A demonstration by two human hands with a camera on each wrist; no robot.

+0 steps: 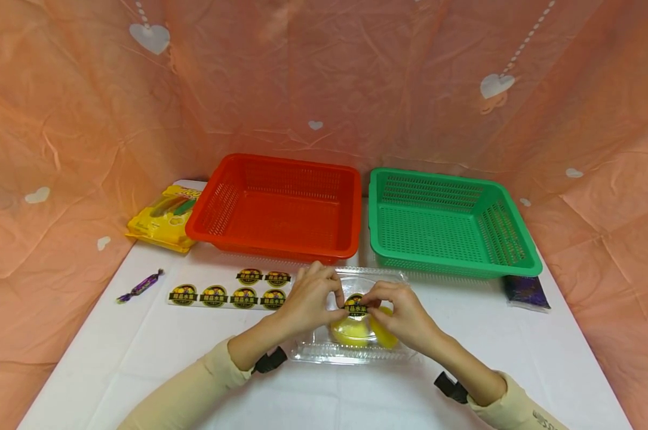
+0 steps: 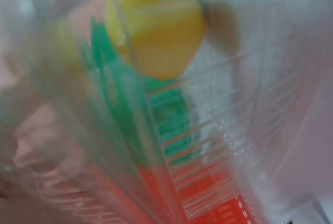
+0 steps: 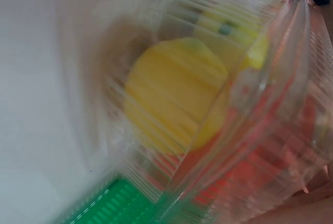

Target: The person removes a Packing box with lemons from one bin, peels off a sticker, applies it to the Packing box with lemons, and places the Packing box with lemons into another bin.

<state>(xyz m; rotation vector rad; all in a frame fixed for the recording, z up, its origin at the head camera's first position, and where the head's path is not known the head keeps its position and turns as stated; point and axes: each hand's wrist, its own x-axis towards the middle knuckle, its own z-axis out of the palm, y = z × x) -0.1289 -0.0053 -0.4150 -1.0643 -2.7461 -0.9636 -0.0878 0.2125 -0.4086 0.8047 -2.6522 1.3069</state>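
Reaching in over a white tabletop [image 1: 350, 400], in beige sleeves [image 1: 194, 391], with black bands [image 1: 270, 361] at both wrists. Working above a clear plastic container [image 1: 315, 353], with rounded yellow pieces [image 1: 350, 334] inside, seen in both wrist views through ribbed, blurred plastic. Holding a small dark sticker [image 1: 356, 306] with gold and yellow print between both sets of fingertips, over the container's middle. Pinching its left end with the thumb and bent forefinger of the left hand [image 1: 310, 301]; pinching its right end likewise with the right hand [image 1: 404, 313]. Impossible to tell whether touching the plastic or just above it.

To the left, beside the container, on a white sheet [image 1: 229, 303]: six matching stickers. Further left, on the tabletop: a purple twist-wrapped sweet [image 1: 141, 285]. Beyond, side by side: a red basket [image 1: 280, 248] and a green basket [image 1: 458, 266]. Beside these, a dark purple packet [image 1: 524, 291] at right and a yellow packet [image 1: 162, 221] at left. Farthest, an orange-pink cloth [image 1: 399, 89] with white hearts.
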